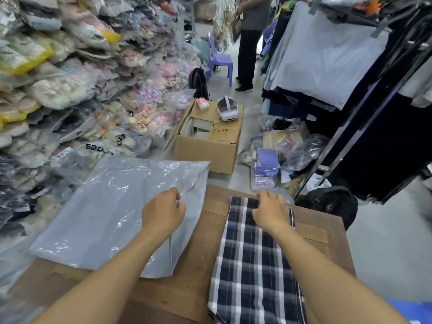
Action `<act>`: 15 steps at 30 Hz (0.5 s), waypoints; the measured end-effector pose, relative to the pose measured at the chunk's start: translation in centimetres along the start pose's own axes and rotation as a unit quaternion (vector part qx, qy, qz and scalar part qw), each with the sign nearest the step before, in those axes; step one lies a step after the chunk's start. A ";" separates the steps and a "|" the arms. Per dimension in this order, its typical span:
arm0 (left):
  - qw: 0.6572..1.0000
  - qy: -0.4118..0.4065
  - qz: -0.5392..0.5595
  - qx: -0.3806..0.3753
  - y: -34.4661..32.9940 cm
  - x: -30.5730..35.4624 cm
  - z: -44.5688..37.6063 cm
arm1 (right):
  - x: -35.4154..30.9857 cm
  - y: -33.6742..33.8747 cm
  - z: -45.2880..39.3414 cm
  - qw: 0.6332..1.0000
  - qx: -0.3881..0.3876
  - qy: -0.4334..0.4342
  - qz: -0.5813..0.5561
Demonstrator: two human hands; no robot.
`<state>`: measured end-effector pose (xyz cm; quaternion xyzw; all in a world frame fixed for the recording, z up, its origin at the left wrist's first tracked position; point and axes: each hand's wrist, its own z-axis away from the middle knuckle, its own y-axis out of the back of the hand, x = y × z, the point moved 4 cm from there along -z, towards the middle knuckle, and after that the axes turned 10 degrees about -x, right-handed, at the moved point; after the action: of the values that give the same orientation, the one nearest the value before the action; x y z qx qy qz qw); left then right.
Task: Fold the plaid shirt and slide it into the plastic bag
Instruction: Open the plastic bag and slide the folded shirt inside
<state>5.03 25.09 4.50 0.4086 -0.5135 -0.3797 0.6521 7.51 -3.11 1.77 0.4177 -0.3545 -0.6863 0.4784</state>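
Observation:
A dark blue and white plaid shirt (pixel 252 260) lies folded into a long strip on the right half of the brown cardboard surface (pixel 205 230). My right hand (pixel 271 211) rests on its far end, fingers curled over the top edge. A clear greyish plastic bag (pixel 112 206) lies flat on the left, partly hanging over the surface's left edge. My left hand (pixel 163 211) pinches the bag's right edge near its opening. Bag and shirt lie side by side, apart.
Stacks of bagged clothes (pixel 70 90) fill the left wall. An open cardboard box (pixel 208 136) with a white headset (pixel 228 108) stands ahead. Hanging garments on a rack (pixel 350 66) line the right. A person (pixel 250 43) stands by a purple chair (pixel 219 59) in the aisle.

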 end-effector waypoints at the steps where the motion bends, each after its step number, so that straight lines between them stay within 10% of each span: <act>1: 1.000 0.000 0.002 0.001 -0.4 -0.2 0.1 | 0.8 -0.2 -0.5 0.999 -0.038 -0.002 0.024; 15: 0.999 0.018 0.003 -0.041 -2.5 -1.9 0.9 | 0.6 -1.0 -3.6 0.990 -0.133 -0.039 0.029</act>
<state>3.65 25.77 1.66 0.3867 -0.4870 -0.3913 0.6783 10.35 -3.69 -0.74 0.3131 -0.2903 -0.7290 0.5350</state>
